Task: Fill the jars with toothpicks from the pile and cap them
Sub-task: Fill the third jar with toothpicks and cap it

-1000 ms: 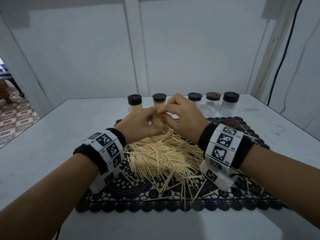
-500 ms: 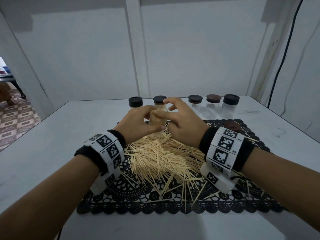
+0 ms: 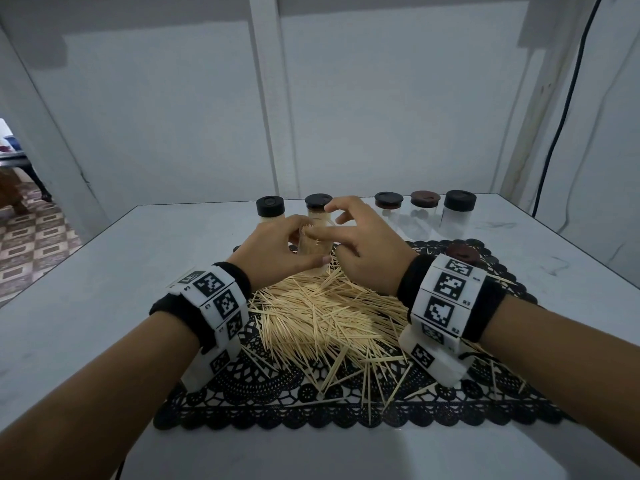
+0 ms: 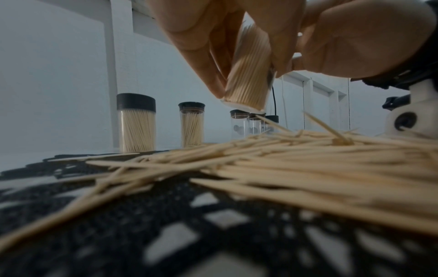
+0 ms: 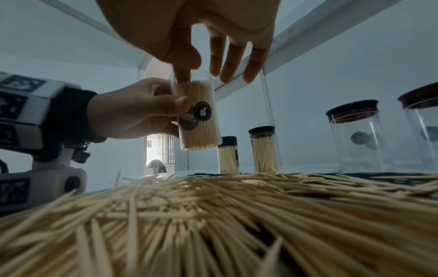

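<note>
My left hand [image 3: 289, 245] grips a clear uncapped jar [image 3: 313, 247] packed with toothpicks and holds it just above the far edge of the toothpick pile [image 3: 322, 317]. The left wrist view shows the jar [image 4: 249, 75] tilted, its base off the pile [image 4: 284, 159]. My right hand [image 3: 349, 237] hovers over the jar mouth. One finger points down onto the toothpick tips in the jar [image 5: 196, 112], and the other fingers [image 5: 234, 61] are straight and spread. A loose brown cap [image 3: 462, 252] lies on the mat at the right.
The pile lies on a black lace mat [image 3: 277, 403] on a white table. Behind it stand two capped jars full of toothpicks [image 3: 270, 211] [image 3: 318, 206] and three capped empty jars [image 3: 388, 206] [image 3: 424, 202] [image 3: 459, 209]. Walls enclose the back and right.
My right hand stopped pinching toothpicks at the jar mouth; its fingers opened and spread, one finger staying on the tips. The left hand kept hold of the jar and raised it slightly.
</note>
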The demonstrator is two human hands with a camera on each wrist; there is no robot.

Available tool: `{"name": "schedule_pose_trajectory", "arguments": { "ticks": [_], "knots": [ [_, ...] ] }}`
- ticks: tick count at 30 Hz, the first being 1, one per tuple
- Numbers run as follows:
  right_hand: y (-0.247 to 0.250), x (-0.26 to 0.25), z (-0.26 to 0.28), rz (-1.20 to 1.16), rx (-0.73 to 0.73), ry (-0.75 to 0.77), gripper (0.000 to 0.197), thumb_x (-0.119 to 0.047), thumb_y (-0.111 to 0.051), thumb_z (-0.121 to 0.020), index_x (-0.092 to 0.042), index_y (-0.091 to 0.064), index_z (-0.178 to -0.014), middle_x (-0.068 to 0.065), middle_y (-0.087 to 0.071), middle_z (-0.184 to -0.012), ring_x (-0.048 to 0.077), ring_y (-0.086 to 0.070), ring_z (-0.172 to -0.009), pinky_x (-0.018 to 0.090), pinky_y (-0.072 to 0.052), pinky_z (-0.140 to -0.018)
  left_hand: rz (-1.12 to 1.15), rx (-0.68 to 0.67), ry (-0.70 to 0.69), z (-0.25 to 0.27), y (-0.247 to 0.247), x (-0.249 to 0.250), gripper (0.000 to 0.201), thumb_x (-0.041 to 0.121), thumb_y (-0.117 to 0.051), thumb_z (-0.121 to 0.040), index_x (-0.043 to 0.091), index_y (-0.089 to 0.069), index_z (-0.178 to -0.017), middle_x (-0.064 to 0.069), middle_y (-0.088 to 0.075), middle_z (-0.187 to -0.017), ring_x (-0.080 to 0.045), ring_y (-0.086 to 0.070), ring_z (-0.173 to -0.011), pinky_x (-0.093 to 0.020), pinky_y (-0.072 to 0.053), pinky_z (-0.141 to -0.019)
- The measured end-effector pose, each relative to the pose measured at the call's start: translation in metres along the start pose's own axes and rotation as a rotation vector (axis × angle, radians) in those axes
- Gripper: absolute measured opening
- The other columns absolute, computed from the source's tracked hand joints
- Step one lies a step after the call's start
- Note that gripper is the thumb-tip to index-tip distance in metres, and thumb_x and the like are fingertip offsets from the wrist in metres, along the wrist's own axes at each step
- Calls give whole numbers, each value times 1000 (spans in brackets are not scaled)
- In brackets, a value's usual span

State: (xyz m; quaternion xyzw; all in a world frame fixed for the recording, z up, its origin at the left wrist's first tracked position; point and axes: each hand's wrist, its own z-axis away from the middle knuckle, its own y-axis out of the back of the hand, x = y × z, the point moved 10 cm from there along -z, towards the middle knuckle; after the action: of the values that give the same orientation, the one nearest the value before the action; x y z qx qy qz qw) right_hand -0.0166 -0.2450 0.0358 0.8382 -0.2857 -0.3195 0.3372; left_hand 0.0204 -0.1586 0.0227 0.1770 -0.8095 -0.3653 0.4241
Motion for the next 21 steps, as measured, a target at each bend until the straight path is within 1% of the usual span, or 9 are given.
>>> {"name": "schedule_pose_trajectory", "arguments": {
  "ticks": [2, 3, 6, 7, 10, 13, 15, 18, 21],
  "knots": [
    [-4, 2, 1, 10, -17, -10, 59, -32, -24, -76, -15, -69, -111, 17, -49, -121, 30, -50, -99, 44, -48, -79, -18, -10, 2, 0, -1, 0, 37, 31, -75, -75, 25, -55, -105, 22, -55, -88, 3, -56, -85, -5, -44, -73],
    [-3, 2, 0, -9, -5, -12, 56, -30, -27, -77, -14, -68, -111, 16, -50, -120, 27, -51, -98, 40, -48, -79, -29, -17, 0, 0, -2, 1, 36, 31, -75, -75, 25, -55, -105, 22, -56, -87, 1, -57, -85, -6, -44, -73],
    [11, 2, -3, -68, 90, -5, 32, -14, -47, -87, -9, -66, -112, 9, -52, -108, 12, -50, -91, 8, -38, -81, -39, -27, -5, 1, -3, 2, 38, 35, -74, -75, 23, -58, -107, 16, -60, -89, -4, -60, -87, -16, -49, -78],
    [17, 5, -3, -71, 116, -24, 25, -13, -53, -88, -8, -66, -108, 6, -54, -104, 9, -50, -89, 2, -34, -79, -47, -31, -1, 1, -4, 2, 44, 36, -75, -74, 20, -58, -112, 13, -60, -91, -6, -60, -88, -19, -49, -80],
    [43, 14, -1, -80, 194, -129, 6, -15, -57, -89, -10, -61, -90, -1, -54, -88, 11, -52, -83, 6, -36, -70, -67, -44, 16, 1, -4, 1, 56, 37, -75, -75, 15, -55, -122, 13, -56, -94, -3, -56, -87, -8, -43, -75],
    [72, 36, 1, -71, 184, -266, 17, -24, -55, -91, -9, -57, -83, -3, -56, -80, 13, -52, -76, 13, -40, -69, -64, -52, 26, 1, -4, -1, 56, 36, -75, -75, 14, -55, -123, 14, -56, -93, 4, -53, -81, 0, -40, -67],
    [85, 61, 2, -29, 58, -379, 22, -29, -54, -92, -9, -60, -88, -1, -63, -83, 11, -57, -73, 22, -45, -70, -63, -53, 29, 0, -4, -1, 57, 35, -75, -75, 14, -55, -123, 11, -57, -94, 1, -54, -82, 1, -40, -66],
    [98, 102, 13, 114, -163, -501, 20, -27, -55, -91, -11, -63, -99, -5, -62, -81, 5, -54, -67, 21, -43, -64, -68, -59, 30, 0, -5, -1, 56, 34, -74, -75, 13, -54, -123, 10, -57, -95, 3, -53, -80, 2, -39, -65],
    [99, 143, 30, 392, -395, -558, 26, -24, -56, -91, -13, -63, -113, 3, -64, -104, 14, -56, -86, 21, -38, -76, -72, -63, 32, 0, -6, -3, 57, 35, -75, -75, 14, -54, -124, 9, -57, -98, 1, -54, -83, -1, -40, -66]
  ]
}}
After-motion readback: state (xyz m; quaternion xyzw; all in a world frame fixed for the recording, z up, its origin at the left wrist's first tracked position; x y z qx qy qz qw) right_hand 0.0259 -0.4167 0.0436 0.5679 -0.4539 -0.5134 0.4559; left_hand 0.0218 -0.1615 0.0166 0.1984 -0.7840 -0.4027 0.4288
